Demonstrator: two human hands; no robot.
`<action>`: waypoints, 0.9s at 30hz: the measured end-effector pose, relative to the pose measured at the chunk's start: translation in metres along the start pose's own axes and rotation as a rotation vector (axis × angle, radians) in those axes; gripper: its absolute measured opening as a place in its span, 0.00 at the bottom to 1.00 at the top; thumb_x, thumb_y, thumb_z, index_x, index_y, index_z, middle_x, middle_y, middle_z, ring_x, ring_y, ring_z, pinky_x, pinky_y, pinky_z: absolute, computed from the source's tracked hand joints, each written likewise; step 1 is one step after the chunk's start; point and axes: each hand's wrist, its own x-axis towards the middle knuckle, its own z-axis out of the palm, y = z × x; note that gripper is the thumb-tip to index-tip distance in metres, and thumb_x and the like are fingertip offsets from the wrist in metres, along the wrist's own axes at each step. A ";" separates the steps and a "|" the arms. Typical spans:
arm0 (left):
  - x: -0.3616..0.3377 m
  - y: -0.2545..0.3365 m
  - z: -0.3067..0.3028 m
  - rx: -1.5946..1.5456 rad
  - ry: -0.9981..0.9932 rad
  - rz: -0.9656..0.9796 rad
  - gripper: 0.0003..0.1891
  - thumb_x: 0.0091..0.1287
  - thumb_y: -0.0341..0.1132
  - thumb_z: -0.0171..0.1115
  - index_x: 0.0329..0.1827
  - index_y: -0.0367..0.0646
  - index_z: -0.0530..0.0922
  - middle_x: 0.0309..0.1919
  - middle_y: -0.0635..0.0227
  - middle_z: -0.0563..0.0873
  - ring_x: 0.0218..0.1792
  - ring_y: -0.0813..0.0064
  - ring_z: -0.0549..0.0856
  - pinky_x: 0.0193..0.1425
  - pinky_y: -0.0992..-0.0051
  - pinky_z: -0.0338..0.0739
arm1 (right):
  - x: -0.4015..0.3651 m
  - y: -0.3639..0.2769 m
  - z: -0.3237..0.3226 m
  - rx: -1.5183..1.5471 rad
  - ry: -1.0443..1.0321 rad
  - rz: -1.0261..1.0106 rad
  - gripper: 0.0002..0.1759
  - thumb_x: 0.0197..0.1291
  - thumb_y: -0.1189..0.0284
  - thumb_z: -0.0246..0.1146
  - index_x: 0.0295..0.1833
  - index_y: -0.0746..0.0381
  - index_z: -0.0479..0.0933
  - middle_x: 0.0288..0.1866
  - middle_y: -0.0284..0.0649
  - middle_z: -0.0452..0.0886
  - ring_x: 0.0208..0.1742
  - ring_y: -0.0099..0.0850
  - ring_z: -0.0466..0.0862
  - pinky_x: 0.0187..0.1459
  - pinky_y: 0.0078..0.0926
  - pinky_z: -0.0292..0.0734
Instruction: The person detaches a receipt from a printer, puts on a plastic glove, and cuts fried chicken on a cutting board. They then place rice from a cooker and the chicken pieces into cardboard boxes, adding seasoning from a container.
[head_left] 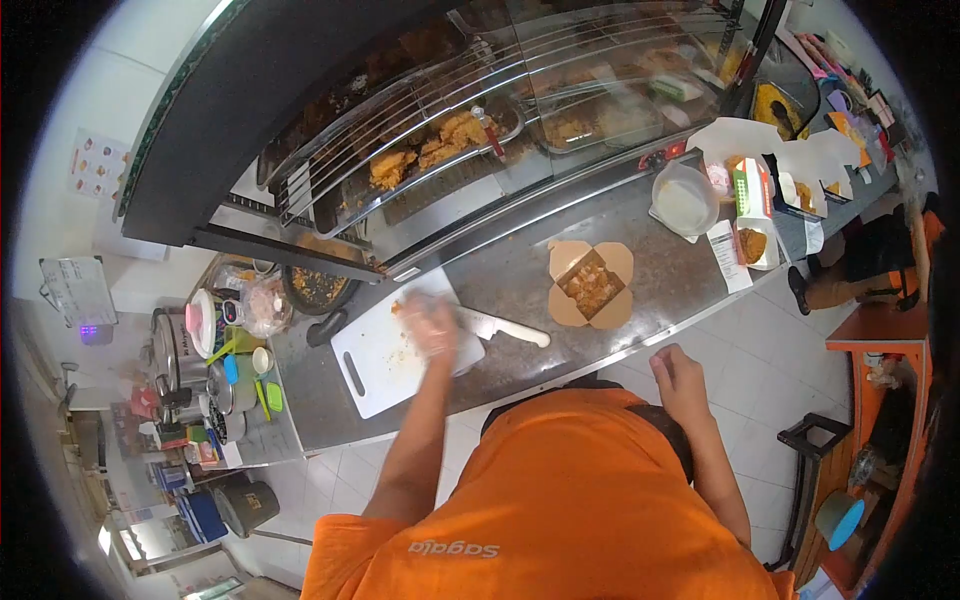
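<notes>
My left hand, in a clear plastic glove, is over the white cutting board and smeared by motion. Whether its fingers hold anything cannot be made out. Brown crumbs are scattered on the board beside it. Just right of that hand lies a knife, its pale handle on the counter and its blade reaching over the board. My bare right hand hangs beyond the counter's front edge with fingers curled and nothing visible in them. An open brown cardboard box holds chopped, sauced food.
A glass display case with fried pieces on a rack borders the counter's back. To the right are a plastic tub, a receipt and open white food boxes. A dark pan and pots crowd the left.
</notes>
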 end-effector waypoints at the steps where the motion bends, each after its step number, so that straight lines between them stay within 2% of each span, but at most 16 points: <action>1: 0.005 -0.037 -0.007 0.104 0.021 0.021 0.33 0.71 0.48 0.68 0.71 0.34 0.75 0.70 0.42 0.78 0.72 0.43 0.73 0.80 0.52 0.63 | 0.000 0.000 -0.002 -0.009 -0.019 0.044 0.13 0.73 0.67 0.65 0.45 0.68 0.78 0.31 0.53 0.84 0.31 0.47 0.85 0.36 0.40 0.78; 3: 0.017 -0.070 -0.022 0.202 0.033 0.032 0.34 0.70 0.50 0.68 0.73 0.36 0.75 0.71 0.42 0.77 0.74 0.43 0.71 0.81 0.52 0.60 | -0.001 0.000 -0.002 -0.030 -0.043 0.094 0.12 0.73 0.67 0.65 0.45 0.68 0.78 0.31 0.53 0.84 0.30 0.47 0.85 0.35 0.40 0.78; 5: 0.028 -0.079 -0.038 0.375 -0.456 0.109 0.32 0.71 0.47 0.67 0.74 0.40 0.75 0.70 0.43 0.78 0.72 0.44 0.75 0.79 0.54 0.65 | 0.002 0.001 0.002 -0.008 -0.071 0.045 0.13 0.73 0.67 0.65 0.44 0.68 0.78 0.31 0.53 0.84 0.30 0.47 0.85 0.35 0.40 0.78; 6: 0.029 -0.088 -0.040 0.367 -0.458 0.100 0.32 0.71 0.47 0.67 0.74 0.40 0.75 0.70 0.43 0.78 0.72 0.44 0.75 0.79 0.54 0.65 | 0.004 0.000 0.003 -0.019 -0.074 0.044 0.13 0.73 0.67 0.65 0.44 0.68 0.78 0.31 0.53 0.84 0.30 0.47 0.85 0.35 0.40 0.78; 9: 0.017 -0.100 -0.038 0.316 -0.705 0.116 0.30 0.71 0.43 0.67 0.75 0.43 0.75 0.66 0.44 0.82 0.68 0.47 0.80 0.73 0.56 0.72 | 0.011 -0.001 0.010 -0.027 -0.070 0.005 0.13 0.73 0.67 0.66 0.44 0.68 0.78 0.31 0.53 0.84 0.30 0.47 0.85 0.34 0.40 0.78; 11: -0.009 -0.099 -0.034 -0.322 -0.491 -0.562 0.25 0.71 0.38 0.65 0.70 0.40 0.78 0.60 0.48 0.87 0.59 0.50 0.86 0.65 0.61 0.79 | 0.016 -0.003 0.014 0.007 -0.077 0.011 0.14 0.73 0.66 0.66 0.45 0.68 0.78 0.32 0.53 0.85 0.31 0.48 0.86 0.35 0.40 0.79; 12: -0.016 -0.095 -0.034 -0.329 -0.504 -0.557 0.25 0.71 0.38 0.65 0.70 0.40 0.78 0.60 0.48 0.87 0.59 0.50 0.86 0.65 0.61 0.79 | 0.017 -0.007 0.014 0.000 -0.068 0.022 0.14 0.73 0.66 0.66 0.45 0.68 0.78 0.32 0.53 0.85 0.31 0.48 0.86 0.35 0.40 0.79; 14: -0.021 -0.085 -0.036 -0.003 -0.437 -0.083 0.15 0.72 0.35 0.67 0.58 0.40 0.88 0.53 0.47 0.89 0.57 0.51 0.88 0.63 0.62 0.81 | 0.018 -0.014 0.017 0.032 -0.059 -0.026 0.14 0.73 0.66 0.66 0.45 0.68 0.78 0.34 0.54 0.86 0.33 0.49 0.87 0.36 0.41 0.80; 15: -0.019 -0.075 -0.029 -0.012 -0.444 -0.067 0.15 0.72 0.35 0.67 0.58 0.40 0.88 0.53 0.47 0.89 0.57 0.51 0.88 0.63 0.62 0.81 | 0.018 -0.015 0.017 0.024 -0.073 0.006 0.14 0.72 0.66 0.67 0.45 0.68 0.78 0.35 0.55 0.86 0.33 0.50 0.87 0.37 0.41 0.80; 16: -0.020 -0.060 -0.019 -0.247 -0.457 -0.171 0.13 0.71 0.35 0.68 0.55 0.40 0.89 0.52 0.48 0.90 0.55 0.52 0.88 0.62 0.63 0.81 | 0.018 -0.016 0.016 0.024 -0.053 0.016 0.14 0.72 0.66 0.67 0.45 0.68 0.78 0.35 0.55 0.86 0.33 0.50 0.87 0.37 0.41 0.80; 18: -0.002 0.044 -0.055 -0.473 -0.481 0.005 0.13 0.70 0.34 0.71 0.54 0.40 0.90 0.52 0.50 0.90 0.55 0.58 0.89 0.62 0.65 0.82 | 0.015 -0.017 0.014 0.055 -0.048 0.026 0.14 0.72 0.66 0.67 0.45 0.68 0.78 0.35 0.54 0.87 0.33 0.50 0.87 0.37 0.41 0.80; 19: 0.003 0.095 -0.058 -0.589 -0.595 -0.169 0.14 0.70 0.32 0.70 0.57 0.42 0.89 0.56 0.52 0.89 0.56 0.60 0.88 0.64 0.65 0.81 | 0.014 -0.014 0.015 0.051 -0.047 0.025 0.14 0.72 0.66 0.67 0.46 0.68 0.78 0.36 0.54 0.87 0.33 0.50 0.87 0.37 0.42 0.80; 21: 0.003 0.149 -0.040 -0.799 -0.679 0.147 0.18 0.68 0.29 0.69 0.61 0.41 0.87 0.61 0.52 0.88 0.57 0.57 0.88 0.61 0.65 0.82 | 0.018 -0.005 0.021 0.033 -0.059 0.006 0.15 0.72 0.65 0.67 0.47 0.68 0.78 0.35 0.54 0.87 0.33 0.49 0.87 0.37 0.42 0.80; 23: 0.011 0.202 -0.031 -0.652 -0.755 0.508 0.19 0.66 0.28 0.70 0.60 0.44 0.87 0.62 0.48 0.86 0.60 0.49 0.86 0.62 0.61 0.82 | 0.026 0.001 0.031 0.019 -0.060 -0.016 0.15 0.72 0.64 0.67 0.49 0.67 0.78 0.35 0.53 0.87 0.34 0.49 0.88 0.38 0.42 0.81; 25: 0.008 0.220 -0.026 -0.585 -0.666 0.546 0.20 0.65 0.28 0.70 0.61 0.42 0.86 0.62 0.47 0.86 0.60 0.46 0.86 0.63 0.61 0.82 | 0.044 0.001 0.042 0.048 0.150 0.014 0.19 0.70 0.62 0.69 0.54 0.67 0.77 0.35 0.52 0.87 0.34 0.46 0.89 0.39 0.40 0.82; 27: 0.012 0.225 -0.025 -0.516 -0.569 0.581 0.20 0.64 0.27 0.70 0.61 0.40 0.86 0.61 0.45 0.86 0.60 0.43 0.85 0.63 0.61 0.82 | 0.075 0.025 0.065 0.087 0.226 0.071 0.21 0.68 0.61 0.70 0.55 0.67 0.76 0.33 0.50 0.87 0.33 0.46 0.89 0.38 0.40 0.82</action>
